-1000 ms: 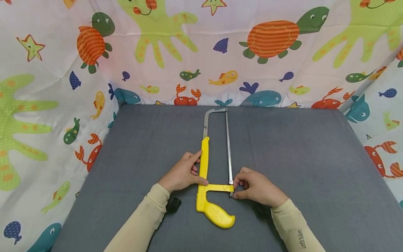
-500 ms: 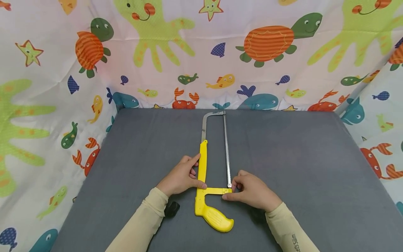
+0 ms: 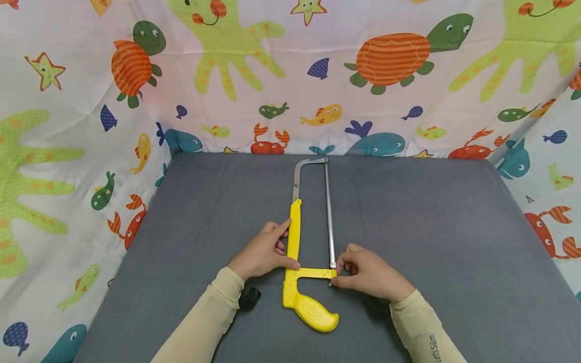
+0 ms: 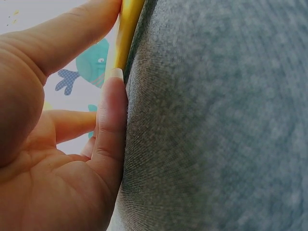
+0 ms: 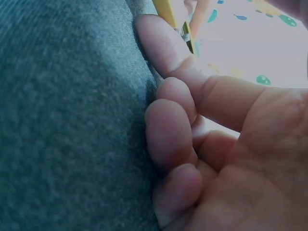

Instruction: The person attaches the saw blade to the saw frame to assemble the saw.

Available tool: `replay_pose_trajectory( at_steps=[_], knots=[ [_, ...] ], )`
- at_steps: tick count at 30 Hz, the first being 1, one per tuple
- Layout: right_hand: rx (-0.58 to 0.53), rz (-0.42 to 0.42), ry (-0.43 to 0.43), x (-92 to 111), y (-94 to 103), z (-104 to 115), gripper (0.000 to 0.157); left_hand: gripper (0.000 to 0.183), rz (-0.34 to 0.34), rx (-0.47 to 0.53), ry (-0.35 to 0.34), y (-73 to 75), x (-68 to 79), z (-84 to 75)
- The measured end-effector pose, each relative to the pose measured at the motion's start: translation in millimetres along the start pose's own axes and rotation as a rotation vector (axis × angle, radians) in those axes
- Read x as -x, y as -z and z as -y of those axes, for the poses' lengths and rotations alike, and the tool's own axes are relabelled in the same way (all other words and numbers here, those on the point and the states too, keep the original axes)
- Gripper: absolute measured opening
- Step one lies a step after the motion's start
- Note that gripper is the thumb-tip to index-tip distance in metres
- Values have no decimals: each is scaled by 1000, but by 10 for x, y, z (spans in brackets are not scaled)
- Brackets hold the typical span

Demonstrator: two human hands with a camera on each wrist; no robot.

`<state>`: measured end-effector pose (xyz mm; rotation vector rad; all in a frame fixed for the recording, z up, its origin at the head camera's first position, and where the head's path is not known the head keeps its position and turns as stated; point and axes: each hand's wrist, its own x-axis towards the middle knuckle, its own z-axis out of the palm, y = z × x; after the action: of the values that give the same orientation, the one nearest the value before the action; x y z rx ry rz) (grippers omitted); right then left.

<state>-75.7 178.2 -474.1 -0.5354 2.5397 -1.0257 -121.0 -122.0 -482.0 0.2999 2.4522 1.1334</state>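
Just now, in the head view, a slight drawing-back of the thumb on the right hand (image 3: 374, 272) from across the small metal fitting (image 3: 330, 284), baring its tip; perhaps a small turning stroke on that end of the hacksaw (image 3: 294, 237). Lying flat on the table (image 3: 431, 212) between both hands; held along its yellow length by the left hand (image 3: 259, 253). Counted: one hacksaw, one blade (image 3: 329, 217), two hands, two sleeves (image 3: 195, 312).

In the left wrist view, thumb and fingertips at the yellow edge.

In the right wrist view, bent fingers (image 5: 168, 130) close together; apparently pinching by the fitting, exact contact hidden.
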Motion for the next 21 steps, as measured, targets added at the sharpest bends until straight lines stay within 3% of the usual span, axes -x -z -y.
replay_pose_trajectory(
  at_steps=[13, 21],
  knots=[
    [-32, 48, 7, 14, 63, 23, 19, 122, 12, -10, 4, 3, -2, 2],
    [-8, 33, 3, 2, 41, 21, 20, 122, 8, -4, 10, -4, -5, 3]
  ],
)
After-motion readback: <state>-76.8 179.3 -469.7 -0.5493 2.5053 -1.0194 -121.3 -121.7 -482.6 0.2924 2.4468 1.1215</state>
